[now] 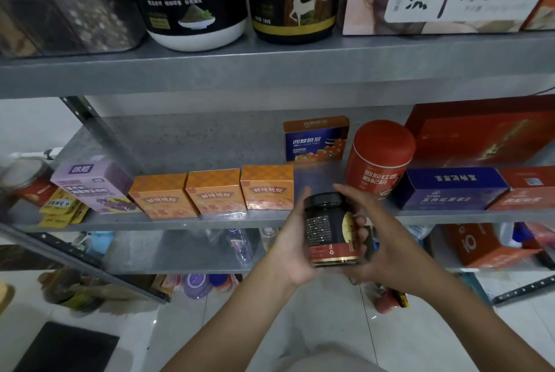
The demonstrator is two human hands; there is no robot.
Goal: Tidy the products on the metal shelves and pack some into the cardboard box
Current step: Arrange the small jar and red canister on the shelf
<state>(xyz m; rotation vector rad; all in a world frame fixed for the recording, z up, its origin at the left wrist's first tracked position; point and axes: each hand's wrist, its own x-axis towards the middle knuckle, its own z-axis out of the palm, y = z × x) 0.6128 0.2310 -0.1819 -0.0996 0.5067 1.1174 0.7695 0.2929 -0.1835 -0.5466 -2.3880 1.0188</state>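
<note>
A dark jar (330, 230) with a black lid and a red-and-gold base band is upright, gripped between the left hand (292, 248) and right hand (378, 239), just before the metal shelf (186, 143). 3 orange boxes (214, 191) line its front edge.

The one camera rides on my head, facing forward and down at the middle metal shelf (186, 143). It is near enough that the black jar (329, 230) between my left hand (292, 245) and right hand (387, 245) looms low centre. The far left seems lens-blurred.
</note>
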